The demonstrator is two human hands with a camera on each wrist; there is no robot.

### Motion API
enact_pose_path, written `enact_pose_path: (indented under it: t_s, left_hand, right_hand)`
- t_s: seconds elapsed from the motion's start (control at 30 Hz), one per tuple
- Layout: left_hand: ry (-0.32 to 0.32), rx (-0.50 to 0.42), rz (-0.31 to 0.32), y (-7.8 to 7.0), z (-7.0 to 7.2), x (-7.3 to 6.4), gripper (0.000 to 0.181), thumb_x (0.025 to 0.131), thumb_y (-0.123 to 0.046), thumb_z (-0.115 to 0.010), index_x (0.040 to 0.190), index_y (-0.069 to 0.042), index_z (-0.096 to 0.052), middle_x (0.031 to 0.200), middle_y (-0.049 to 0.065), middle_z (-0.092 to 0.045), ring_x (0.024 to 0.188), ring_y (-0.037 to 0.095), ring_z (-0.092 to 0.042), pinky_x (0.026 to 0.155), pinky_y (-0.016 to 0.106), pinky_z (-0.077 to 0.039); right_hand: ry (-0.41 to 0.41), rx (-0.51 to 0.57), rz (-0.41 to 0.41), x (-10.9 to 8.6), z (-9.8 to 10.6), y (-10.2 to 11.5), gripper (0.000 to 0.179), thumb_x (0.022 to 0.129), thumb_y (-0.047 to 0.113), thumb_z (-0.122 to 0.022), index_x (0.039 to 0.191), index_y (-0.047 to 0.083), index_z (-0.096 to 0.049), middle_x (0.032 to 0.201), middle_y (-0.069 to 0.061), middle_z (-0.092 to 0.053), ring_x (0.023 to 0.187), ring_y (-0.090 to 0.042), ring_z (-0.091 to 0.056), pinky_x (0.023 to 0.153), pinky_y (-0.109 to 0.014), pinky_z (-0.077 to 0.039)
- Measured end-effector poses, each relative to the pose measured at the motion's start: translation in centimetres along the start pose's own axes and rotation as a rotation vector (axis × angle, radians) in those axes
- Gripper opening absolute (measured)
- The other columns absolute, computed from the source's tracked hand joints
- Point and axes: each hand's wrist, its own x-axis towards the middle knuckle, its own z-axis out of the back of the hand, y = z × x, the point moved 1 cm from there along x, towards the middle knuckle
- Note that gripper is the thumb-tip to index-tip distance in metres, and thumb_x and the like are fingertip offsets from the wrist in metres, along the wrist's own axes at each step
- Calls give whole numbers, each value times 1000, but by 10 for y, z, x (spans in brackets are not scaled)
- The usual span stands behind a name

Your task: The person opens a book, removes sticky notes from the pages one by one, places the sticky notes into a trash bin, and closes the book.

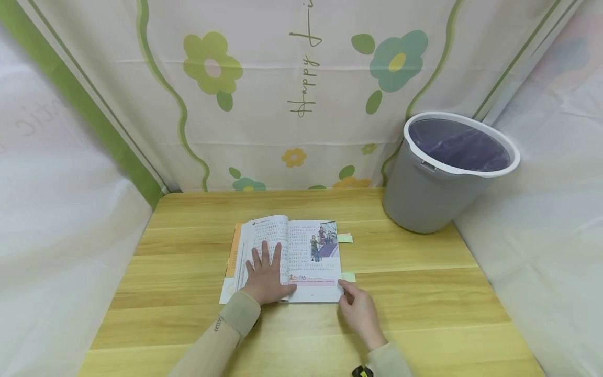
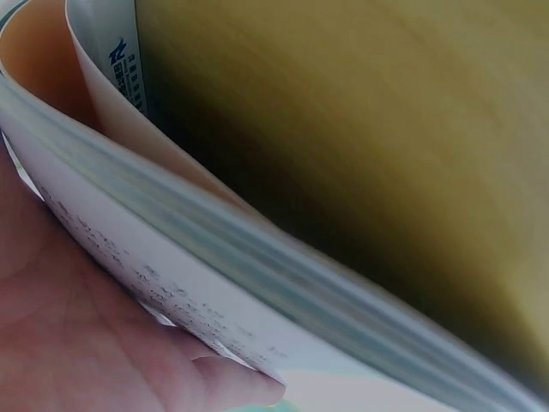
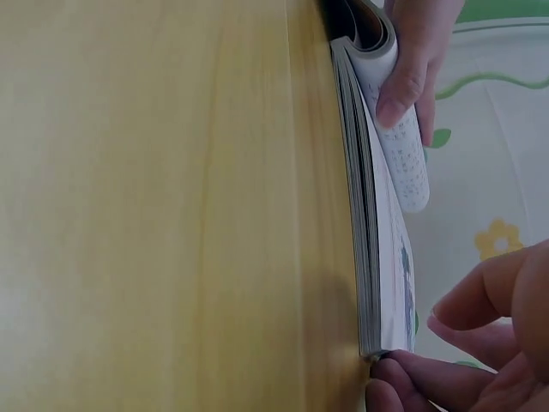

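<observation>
An open book [image 1: 314,262] lies on the wooden table, with printed text on both pages and a coloured picture at the upper right. My left hand [image 1: 266,280] rests spread on the left page, its thumb reaching the spine. In the left wrist view, the palm [image 2: 86,335] lies against the printed page, and the page block bulges. My right hand [image 1: 360,311] is at the book's lower right edge. In the right wrist view, bent fingertips [image 3: 390,382] touch the book's corner, while another digit stands apart above the page.
Pale green tabs [image 1: 345,238] stick out of the book's right edge. An orange and white cover [image 1: 232,262] shows beneath the left pages. At the table's back right stands a grey bin [image 1: 424,193] with a white rim and purple liner. A flowered curtain [image 1: 292,131] hangs behind the table.
</observation>
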Motion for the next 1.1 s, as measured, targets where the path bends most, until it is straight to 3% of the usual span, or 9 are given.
enact_pose_path:
  t_s: [0.1, 0.23, 0.5, 0.63, 0.87, 0.97, 1.1]
  left_hand:
    - [-1, 4, 0, 1, -2, 1, 120, 78, -71, -64, 160, -13, 2, 160, 30, 10, 142, 58, 5, 108, 74, -12]
    - [-10, 4, -3, 2, -4, 2, 120, 78, -71, -64, 160, -13, 1, 160, 30, 10, 141, 58, 5, 108, 74, -12]
    - [-12, 4, -2, 4, -5, 3, 121, 77, -73, -63, 160, -13, 1, 160, 30, 12, 141, 58, 6, 107, 75, -12]
    - [-8, 2, -3, 4, -4, 2, 120, 78, -72, -62, 160, -13, 2, 160, 30, 12, 141, 58, 6, 107, 75, -11]
    - [-12, -13, -9, 4, -3, 1, 116, 81, -72, -59, 160, -12, 2, 159, 30, 13, 141, 58, 7, 107, 75, -11]
    - [-6, -29, -12, 7, -3, 0, 108, 88, -73, -50, 160, -13, 4, 159, 28, 16, 141, 56, 9, 107, 75, -8]
    - [-13, -55, -26, 13, -1, -1, 86, 100, -64, -32, 160, -14, 3, 160, 26, 14, 142, 55, 8, 107, 74, -8]
  right_hand:
    - [-4, -8, 13, -2, -2, 2, 40, 89, -1, -59, 129, 3, -65, 132, -22, -60, 116, -36, -61, 83, -35, -56]
    - [-45, -50, 72, -5, -6, 7, 41, 86, -3, -61, 126, 2, -66, 133, -24, -59, 122, -42, -55, 99, -49, -46]
    - [-134, -129, 190, -12, -13, 11, 46, 81, -6, -67, 126, 4, -67, 134, -29, -55, 120, -49, -53, 98, -59, -44]
    - [-157, 23, 134, -12, -14, 13, 59, 79, -11, -67, 135, 5, -59, 132, -23, -58, 117, -39, -59, 97, -47, -49]
    - [-184, 481, -70, -7, -9, 23, 80, 80, -17, -64, 152, 4, -35, 131, -20, -54, 104, -32, -63, 87, -25, -54]
    - [-208, 560, -122, -4, -7, 26, 77, 81, -14, -66, 151, 0, -36, 128, -21, -57, 101, -27, -64, 84, -20, -53]
    - [-200, 604, -112, -2, -5, 34, 61, 83, -10, -69, 141, -5, -49, 122, -23, -61, 98, -20, -64, 84, -18, -52]
